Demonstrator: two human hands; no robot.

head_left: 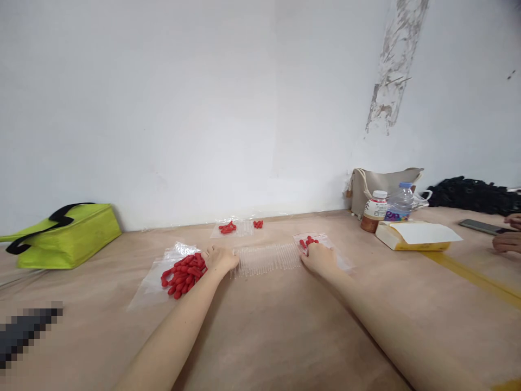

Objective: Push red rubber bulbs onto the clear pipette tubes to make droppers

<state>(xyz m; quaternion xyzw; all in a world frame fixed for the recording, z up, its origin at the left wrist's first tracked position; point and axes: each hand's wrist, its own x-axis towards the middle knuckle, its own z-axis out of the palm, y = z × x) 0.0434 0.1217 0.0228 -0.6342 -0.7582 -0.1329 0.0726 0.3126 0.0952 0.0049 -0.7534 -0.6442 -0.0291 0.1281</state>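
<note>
My left hand rests at the right edge of a pile of red, rounded, bulb-like pieces, its fingers apart. The pile lies on a clear plastic bag. Between my hands stretches a row of thin clear sticks or tubes, side by side; my left thumb is close to its left end. My right hand is at the row's right end, fingers bent down beside a few red pieces on another clear bag. What its fingertips hold, if anything, is hidden.
Toward the wall lie more red pieces on clear plastic. A yellow-green bag is at left. Right are a drink bottle, a water bottle, a tissue pack, a beige bag, and another person's hand by a phone.
</note>
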